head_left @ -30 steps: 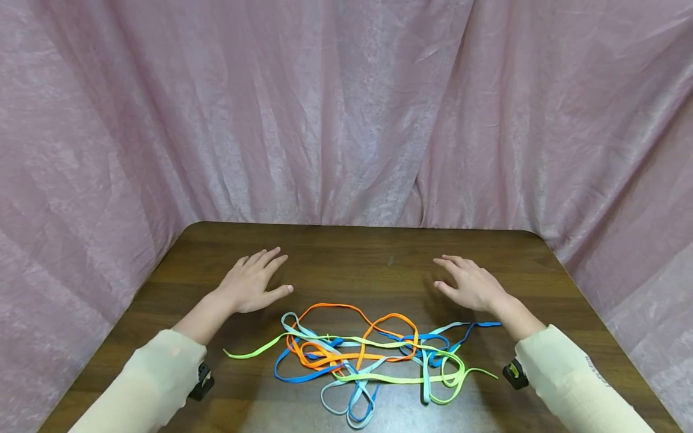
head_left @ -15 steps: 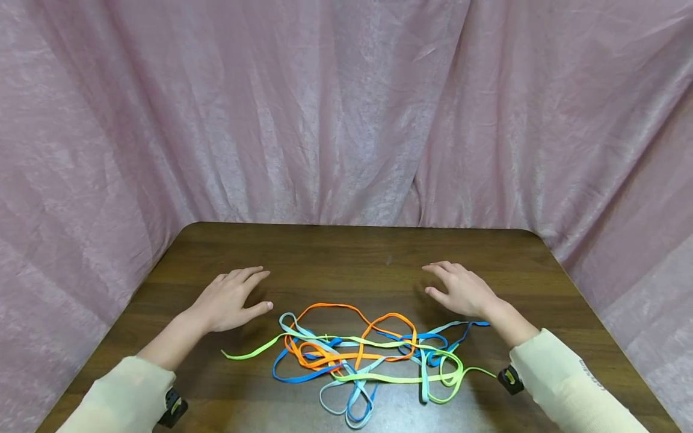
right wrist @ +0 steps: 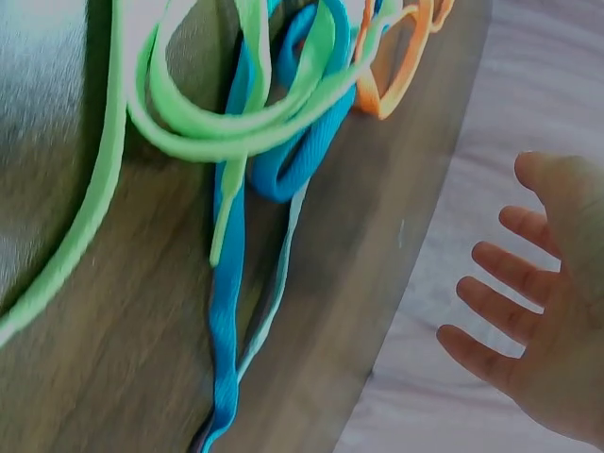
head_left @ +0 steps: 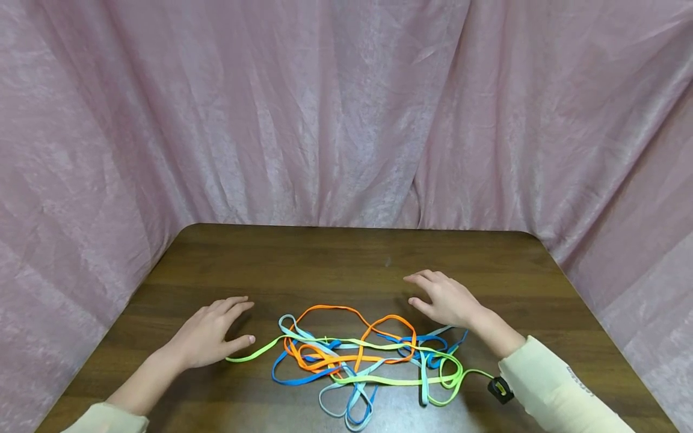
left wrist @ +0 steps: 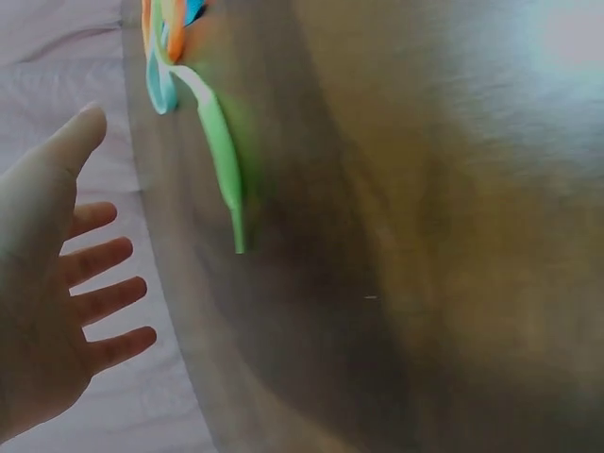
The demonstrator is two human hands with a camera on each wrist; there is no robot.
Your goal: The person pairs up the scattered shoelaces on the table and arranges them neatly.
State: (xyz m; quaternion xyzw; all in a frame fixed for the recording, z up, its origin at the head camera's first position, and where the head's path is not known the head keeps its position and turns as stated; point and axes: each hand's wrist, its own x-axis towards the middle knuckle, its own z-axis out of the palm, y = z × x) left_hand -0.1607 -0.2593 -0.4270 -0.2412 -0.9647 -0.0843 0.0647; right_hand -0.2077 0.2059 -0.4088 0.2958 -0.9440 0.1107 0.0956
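Orange lace (head_left: 345, 359) lies between my left hand (head_left: 203, 337) and right hand (head_left: 448, 300), loosely spread, empty; I judge this pre-grasp, needing a pinch.

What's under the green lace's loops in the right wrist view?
Blue lace passes beneath the green lace, showing on either side, with the table below. Whatever lies directly under the green strands is covered.

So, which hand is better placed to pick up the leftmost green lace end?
Probably the left hand: that green lace end lies close to it, while the equally empty right hand is across the tangle.
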